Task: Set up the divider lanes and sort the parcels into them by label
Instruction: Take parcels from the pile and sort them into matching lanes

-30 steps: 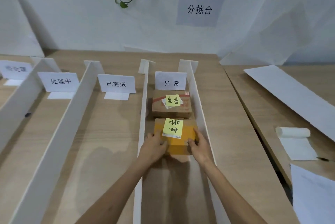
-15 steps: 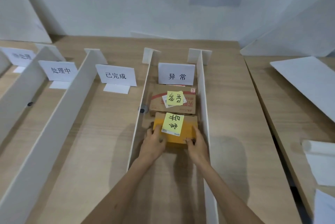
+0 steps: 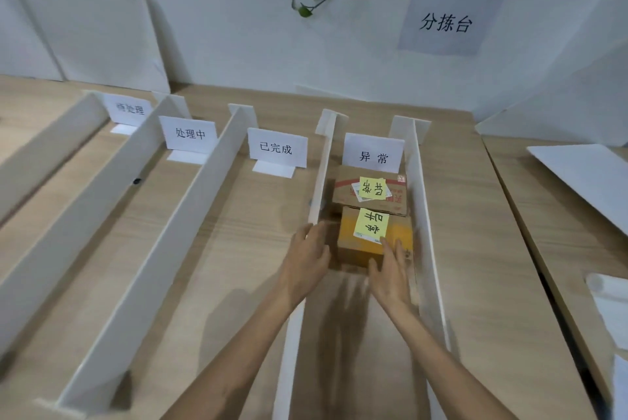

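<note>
The orange parcel [image 3: 346, 239] with a yellow note [image 3: 371, 226] lies in the rightmost lane, touching a brown parcel [image 3: 343, 195] that sits behind it below the 异常 sign [image 3: 373, 152]. The right hand [image 3: 390, 271] lays straight fingers on its near edge, gripping nothing. The left hand [image 3: 306, 260] is loosely spread and empty by the left divider [image 3: 321, 181]; contact is unclear. The right divider [image 3: 423, 215] flanks the parcels on the wooden surface [image 3: 238, 232].
</note>
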`<move>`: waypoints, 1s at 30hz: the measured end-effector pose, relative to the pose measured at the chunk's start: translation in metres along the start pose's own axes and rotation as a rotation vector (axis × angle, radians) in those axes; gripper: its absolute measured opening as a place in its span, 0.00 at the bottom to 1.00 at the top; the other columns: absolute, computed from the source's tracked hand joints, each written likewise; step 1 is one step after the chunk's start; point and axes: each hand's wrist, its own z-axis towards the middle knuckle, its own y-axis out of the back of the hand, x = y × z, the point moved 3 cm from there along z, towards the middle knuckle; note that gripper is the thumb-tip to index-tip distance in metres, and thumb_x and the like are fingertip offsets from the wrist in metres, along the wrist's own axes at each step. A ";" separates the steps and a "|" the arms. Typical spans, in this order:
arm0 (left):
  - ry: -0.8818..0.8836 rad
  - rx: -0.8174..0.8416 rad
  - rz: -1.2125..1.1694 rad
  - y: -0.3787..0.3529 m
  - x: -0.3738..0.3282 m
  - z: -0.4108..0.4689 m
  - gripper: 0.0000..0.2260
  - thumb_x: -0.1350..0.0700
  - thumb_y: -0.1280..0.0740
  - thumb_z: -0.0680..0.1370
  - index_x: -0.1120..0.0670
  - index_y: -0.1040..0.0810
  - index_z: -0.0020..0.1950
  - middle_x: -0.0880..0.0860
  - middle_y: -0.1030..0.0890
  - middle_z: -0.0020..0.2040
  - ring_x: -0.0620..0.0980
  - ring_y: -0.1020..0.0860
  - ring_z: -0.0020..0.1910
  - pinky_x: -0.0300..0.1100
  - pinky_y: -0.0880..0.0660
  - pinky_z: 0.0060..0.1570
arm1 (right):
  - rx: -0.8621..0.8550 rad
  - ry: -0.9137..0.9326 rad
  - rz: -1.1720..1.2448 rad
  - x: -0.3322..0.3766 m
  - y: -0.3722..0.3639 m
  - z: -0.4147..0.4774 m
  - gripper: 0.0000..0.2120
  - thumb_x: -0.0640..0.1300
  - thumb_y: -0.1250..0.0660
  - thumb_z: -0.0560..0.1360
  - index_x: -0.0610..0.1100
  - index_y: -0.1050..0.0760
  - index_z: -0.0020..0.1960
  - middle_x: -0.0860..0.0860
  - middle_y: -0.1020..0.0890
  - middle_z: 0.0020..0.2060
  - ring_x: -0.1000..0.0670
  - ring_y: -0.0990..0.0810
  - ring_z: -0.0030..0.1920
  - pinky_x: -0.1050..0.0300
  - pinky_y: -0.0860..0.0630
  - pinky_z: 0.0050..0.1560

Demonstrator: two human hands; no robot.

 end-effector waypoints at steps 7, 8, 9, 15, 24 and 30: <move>-0.003 -0.143 0.081 0.141 0.069 -0.088 0.22 0.55 0.36 0.81 0.55 0.33 0.75 0.55 0.32 0.72 0.53 0.34 0.73 0.39 0.39 0.67 | 0.050 0.232 0.039 0.121 -0.055 -0.087 0.24 0.43 0.42 0.82 0.48 0.40 0.77 0.50 0.45 0.79 0.48 0.46 0.77 0.51 0.40 0.72; 0.006 -0.169 0.103 0.166 0.082 -0.103 0.23 0.54 0.36 0.81 0.54 0.34 0.76 0.55 0.33 0.73 0.54 0.35 0.73 0.40 0.39 0.67 | 0.065 0.271 0.034 0.141 -0.069 -0.100 0.24 0.43 0.42 0.82 0.49 0.40 0.77 0.49 0.46 0.79 0.48 0.45 0.77 0.51 0.40 0.72; 0.014 -0.198 0.126 0.190 0.095 -0.118 0.23 0.53 0.37 0.81 0.54 0.34 0.76 0.56 0.33 0.73 0.54 0.35 0.73 0.41 0.38 0.67 | 0.085 0.293 0.031 0.163 -0.082 -0.115 0.25 0.44 0.43 0.82 0.49 0.41 0.78 0.50 0.47 0.79 0.47 0.46 0.78 0.51 0.41 0.73; 0.154 -0.376 0.196 0.319 0.172 -0.206 0.24 0.50 0.38 0.82 0.52 0.37 0.78 0.55 0.37 0.77 0.53 0.38 0.75 0.46 0.37 0.70 | 0.226 0.515 0.007 0.288 -0.167 -0.190 0.24 0.44 0.42 0.82 0.48 0.41 0.77 0.48 0.46 0.79 0.46 0.45 0.78 0.50 0.41 0.73; 0.416 -0.597 0.223 0.477 0.291 -0.322 0.25 0.48 0.39 0.82 0.52 0.38 0.78 0.57 0.38 0.77 0.56 0.38 0.75 0.49 0.37 0.72 | 0.477 0.857 -0.005 0.454 -0.310 -0.285 0.24 0.46 0.41 0.82 0.48 0.40 0.77 0.49 0.46 0.79 0.47 0.44 0.77 0.53 0.40 0.72; 0.554 -0.694 0.249 0.571 0.366 -0.367 0.25 0.48 0.39 0.82 0.51 0.39 0.78 0.57 0.40 0.78 0.56 0.40 0.76 0.51 0.38 0.73 | 0.600 0.963 0.007 0.555 -0.407 -0.322 0.25 0.48 0.42 0.83 0.49 0.42 0.78 0.49 0.48 0.79 0.45 0.45 0.78 0.49 0.41 0.74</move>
